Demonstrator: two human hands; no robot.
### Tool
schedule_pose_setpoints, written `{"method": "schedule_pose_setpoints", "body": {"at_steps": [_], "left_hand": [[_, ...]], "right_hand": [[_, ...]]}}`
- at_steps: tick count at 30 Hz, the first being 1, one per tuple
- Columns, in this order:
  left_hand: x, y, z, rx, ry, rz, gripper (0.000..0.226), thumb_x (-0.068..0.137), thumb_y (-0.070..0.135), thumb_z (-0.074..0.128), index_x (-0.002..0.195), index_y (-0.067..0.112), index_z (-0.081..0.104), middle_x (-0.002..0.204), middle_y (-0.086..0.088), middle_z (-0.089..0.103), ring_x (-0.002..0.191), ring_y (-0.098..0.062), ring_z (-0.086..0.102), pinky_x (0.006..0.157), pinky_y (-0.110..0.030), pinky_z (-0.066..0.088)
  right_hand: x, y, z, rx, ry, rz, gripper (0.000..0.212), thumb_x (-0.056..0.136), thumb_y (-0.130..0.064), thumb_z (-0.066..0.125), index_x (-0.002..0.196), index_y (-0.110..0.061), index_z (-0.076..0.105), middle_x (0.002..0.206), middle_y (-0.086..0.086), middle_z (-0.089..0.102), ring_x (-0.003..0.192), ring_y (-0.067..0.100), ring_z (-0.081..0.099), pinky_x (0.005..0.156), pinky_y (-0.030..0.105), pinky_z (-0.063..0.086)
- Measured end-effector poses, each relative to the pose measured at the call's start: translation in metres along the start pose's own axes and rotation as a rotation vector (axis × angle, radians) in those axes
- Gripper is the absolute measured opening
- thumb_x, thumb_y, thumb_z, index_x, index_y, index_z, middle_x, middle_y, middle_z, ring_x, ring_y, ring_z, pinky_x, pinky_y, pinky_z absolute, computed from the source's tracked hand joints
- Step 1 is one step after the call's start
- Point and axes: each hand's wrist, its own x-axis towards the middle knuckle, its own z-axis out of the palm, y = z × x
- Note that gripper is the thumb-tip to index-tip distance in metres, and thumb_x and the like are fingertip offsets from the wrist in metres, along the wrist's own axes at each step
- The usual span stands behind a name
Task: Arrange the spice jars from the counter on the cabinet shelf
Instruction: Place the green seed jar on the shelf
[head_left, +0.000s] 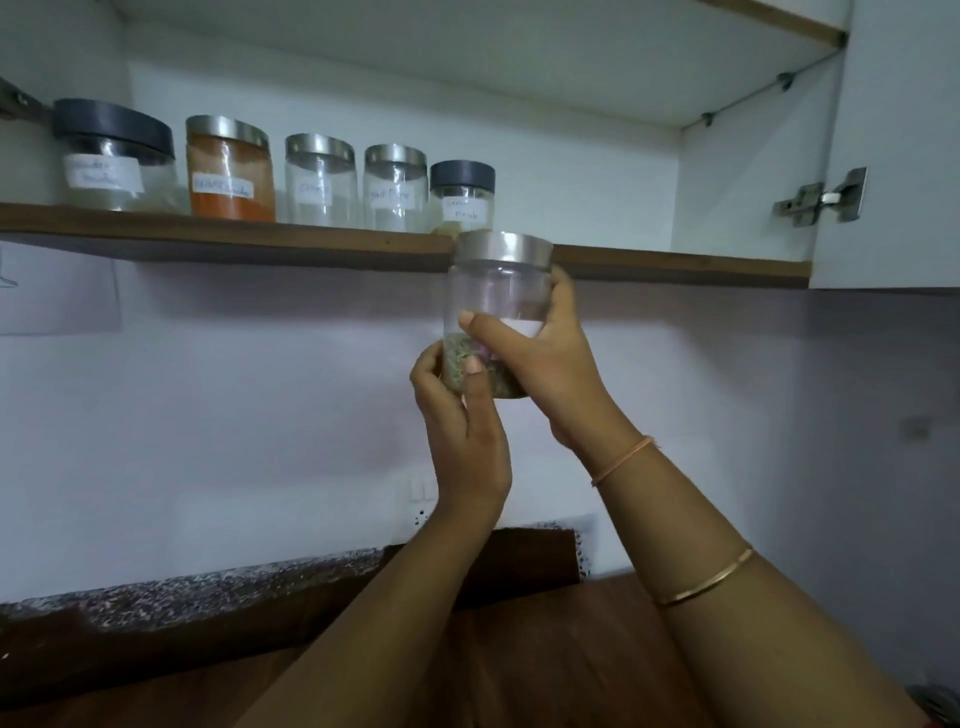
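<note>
The clear jar (498, 291) with a steel lid holds a little greenish dried spice at its bottom. It is upright in the air before the front edge of the shelf (260, 240), with the left hand (462, 415) curled round its base and the right hand (540, 364) wrapped round its side. On the shelf stand five labelled jars in a row: a dark-lidded jar (111, 156), a jar full of orange powder (230, 174), two steel-lidded jars (320, 182) whose contents are unclear, and a small dark-lidded jar (461, 197) just above the held one; the cabinet door (893, 156) is at the right.

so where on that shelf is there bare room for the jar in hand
Free: the shelf stretch between the small black-lidded jar and the cabinet's right wall, above the held jar. Crowded: leftward, five jars stand close, out to the big black-lidded jar.
</note>
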Motion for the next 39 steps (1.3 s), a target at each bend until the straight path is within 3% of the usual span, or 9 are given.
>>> {"method": "schedule_pose_setpoints", "body": {"at_steps": [3, 6, 11, 15, 19, 22, 27, 34, 39], "left_hand": [[0.019, 0.007, 0.015, 0.145, -0.056, 0.16, 0.049, 0.091, 0.044, 0.037, 0.129, 0.013, 0.04, 0.126, -0.004, 0.047, 0.112, -0.008, 0.049, 0.083, -0.003, 0.041], [0.04, 0.019, 0.03, 0.319, -0.07, 0.359, 0.048, 0.092, 0.038, 0.041, 0.129, 0.007, 0.044, 0.13, -0.009, 0.045, 0.119, -0.012, 0.045, 0.092, -0.003, 0.034], [0.076, 0.025, 0.053, 0.687, -0.205, 0.569, 0.05, 0.094, 0.026, 0.037, 0.141, 0.008, 0.037, 0.15, -0.011, 0.032, 0.141, -0.024, 0.024, 0.116, -0.041, 0.021], [0.112, 0.011, 0.055, 1.124, -0.294, 0.595, 0.053, 0.099, 0.028, 0.034, 0.147, 0.008, 0.023, 0.157, -0.011, 0.016, 0.146, -0.029, 0.004, 0.117, -0.047, -0.001], [0.13, -0.004, 0.048, 1.418, -0.262, 0.641, 0.054, 0.098, 0.033, 0.034, 0.144, 0.006, 0.027, 0.146, -0.015, 0.035, 0.141, -0.031, 0.019, 0.116, -0.048, 0.001], [0.13, -0.009, 0.054, 1.425, -0.157, 0.717, 0.042, 0.096, 0.033, 0.035, 0.126, 0.007, 0.047, 0.122, -0.013, 0.052, 0.121, -0.03, 0.043, 0.116, -0.048, 0.012], [0.137, -0.022, 0.055, 1.307, -0.02, 0.85, 0.03, 0.095, 0.024, 0.038, 0.109, 0.006, 0.059, 0.103, -0.01, 0.06, 0.101, -0.029, 0.053, 0.111, -0.045, 0.027], [0.144, -0.037, 0.061, 1.224, 0.122, 0.945, 0.026, 0.093, 0.021, 0.043, 0.103, 0.006, 0.062, 0.099, -0.01, 0.061, 0.099, -0.029, 0.055, 0.108, -0.042, 0.028], [0.148, -0.043, 0.063, 1.22, 0.164, 0.977, 0.029, 0.092, 0.023, 0.042, 0.103, 0.006, 0.063, 0.099, -0.011, 0.062, 0.1, -0.029, 0.056, 0.108, -0.042, 0.029]], "right_hand": [[0.023, -0.011, -0.022, -0.055, 0.003, -0.117, 0.079, 0.074, -0.025, 0.078, 0.136, -0.028, 0.03, 0.112, -0.015, 0.051, 0.1, 0.006, 0.057, 0.075, 0.018, 0.056], [0.049, -0.018, -0.041, -0.133, 0.059, -0.187, 0.082, 0.072, -0.028, 0.079, 0.137, -0.027, 0.029, 0.116, -0.009, 0.048, 0.105, 0.011, 0.054, 0.083, 0.026, 0.054], [0.092, -0.022, -0.067, -0.24, 0.131, -0.227, 0.087, 0.071, -0.039, 0.078, 0.139, -0.026, 0.025, 0.131, 0.006, 0.045, 0.117, 0.021, 0.048, 0.097, 0.042, 0.049], [0.125, -0.021, -0.08, -0.294, 0.166, -0.228, 0.093, 0.071, -0.044, 0.076, 0.144, -0.022, 0.022, 0.135, 0.01, 0.041, 0.123, 0.027, 0.043, 0.104, 0.046, 0.041], [0.154, -0.016, -0.081, -0.312, 0.18, -0.199, 0.097, 0.073, -0.048, 0.073, 0.147, -0.019, 0.017, 0.139, 0.013, 0.035, 0.127, 0.032, 0.038, 0.108, 0.046, 0.036], [0.171, -0.011, -0.078, -0.337, 0.185, -0.181, 0.099, 0.072, -0.051, 0.072, 0.147, -0.021, 0.015, 0.14, 0.014, 0.034, 0.128, 0.035, 0.037, 0.107, 0.046, 0.035], [0.195, 0.01, -0.065, -0.478, 0.113, -0.022, 0.11, 0.076, -0.057, 0.067, 0.15, -0.02, -0.005, 0.15, 0.021, 0.018, 0.136, 0.044, 0.022, 0.11, 0.052, 0.025], [0.241, 0.025, -0.055, -0.558, -0.023, 0.155, 0.107, 0.079, -0.043, 0.063, 0.149, -0.015, -0.014, 0.152, 0.016, 0.014, 0.138, 0.038, 0.021, 0.112, 0.047, 0.022], [0.266, 0.021, -0.046, -0.638, -0.085, 0.215, 0.112, 0.072, -0.04, 0.073, 0.145, -0.012, -0.006, 0.142, 0.017, 0.029, 0.131, 0.035, 0.034, 0.105, 0.043, 0.037]]}}
